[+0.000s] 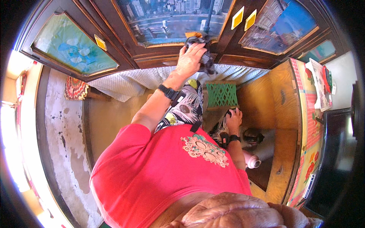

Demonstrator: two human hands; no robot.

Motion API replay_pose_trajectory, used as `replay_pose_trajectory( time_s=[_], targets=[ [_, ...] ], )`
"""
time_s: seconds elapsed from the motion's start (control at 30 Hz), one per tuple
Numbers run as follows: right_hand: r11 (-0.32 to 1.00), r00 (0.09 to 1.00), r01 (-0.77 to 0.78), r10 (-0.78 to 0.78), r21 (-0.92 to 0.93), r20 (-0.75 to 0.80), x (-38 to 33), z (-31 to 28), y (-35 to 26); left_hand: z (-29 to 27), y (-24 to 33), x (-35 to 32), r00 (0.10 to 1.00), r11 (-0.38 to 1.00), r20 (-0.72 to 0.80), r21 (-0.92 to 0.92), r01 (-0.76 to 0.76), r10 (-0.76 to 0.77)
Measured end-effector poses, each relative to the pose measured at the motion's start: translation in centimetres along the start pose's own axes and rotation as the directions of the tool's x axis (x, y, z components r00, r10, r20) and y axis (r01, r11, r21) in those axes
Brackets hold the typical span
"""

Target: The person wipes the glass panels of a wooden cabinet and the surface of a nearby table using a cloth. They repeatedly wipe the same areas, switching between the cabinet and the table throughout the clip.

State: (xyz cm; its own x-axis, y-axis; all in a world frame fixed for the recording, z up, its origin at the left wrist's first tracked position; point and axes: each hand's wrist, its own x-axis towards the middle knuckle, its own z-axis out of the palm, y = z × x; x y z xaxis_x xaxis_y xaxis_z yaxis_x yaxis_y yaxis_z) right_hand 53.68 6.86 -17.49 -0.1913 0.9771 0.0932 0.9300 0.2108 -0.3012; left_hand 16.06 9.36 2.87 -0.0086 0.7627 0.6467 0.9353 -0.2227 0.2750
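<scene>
My left hand (191, 57) reaches forward to the lower edge of a framed city picture (175, 22) on the dark wooden cabinet. Its fingers press on a dark striped cloth (207, 60), which hangs down beside them; an orange patch (193, 34) shows at the cloth's top. My right hand (234, 118) lies low at the right over my bent knee, on patterned trousers (186, 104). Its fingers are bent but apart, and I see no thing held, though the dark fabric beneath partly hides the fingertips.
A green woven stool seat (221, 95) stands just ahead of my right hand. To the right are a wooden cabinet side (258, 95), a pink bottle (251, 160) and a dark round object (253, 136). A light patterned curtain (125, 83) hangs below the cabinet doors.
</scene>
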Motion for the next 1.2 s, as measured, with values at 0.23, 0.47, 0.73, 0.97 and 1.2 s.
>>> replay_pose_trajectory(
  time_s=[0.23,0.47,0.73,0.97,1.2],
  targets=[
    [0.997,0.998,-0.057,0.055,0.049,0.034,0.0,-0.6,-0.4,-5.3,-3.1,-1.5,0.977,0.970,-0.145,0.163,0.180,-0.157],
    [0.998,0.997,-0.036,0.032,0.051,0.075,0.6,-0.7,-0.9,-13.5,-4.1,4.6,0.906,0.952,-0.420,0.296,0.085,0.050],
    [0.997,0.997,-0.050,0.046,0.057,0.061,0.5,-0.8,-1.4,-17.2,-0.2,12.6,0.873,0.946,-0.442,0.319,-0.059,0.204],
    [0.999,1.000,-0.015,0.014,0.028,0.015,-0.2,-0.9,0.4,-13.5,-2.3,9.7,0.886,0.749,0.088,0.501,-0.434,0.454],
    [1.000,1.000,-0.008,0.008,0.002,-0.004,1.0,0.0,1.5,-23.4,-7.5,5.5,0.947,0.768,-0.057,0.602,-0.219,0.315]
  ],
)
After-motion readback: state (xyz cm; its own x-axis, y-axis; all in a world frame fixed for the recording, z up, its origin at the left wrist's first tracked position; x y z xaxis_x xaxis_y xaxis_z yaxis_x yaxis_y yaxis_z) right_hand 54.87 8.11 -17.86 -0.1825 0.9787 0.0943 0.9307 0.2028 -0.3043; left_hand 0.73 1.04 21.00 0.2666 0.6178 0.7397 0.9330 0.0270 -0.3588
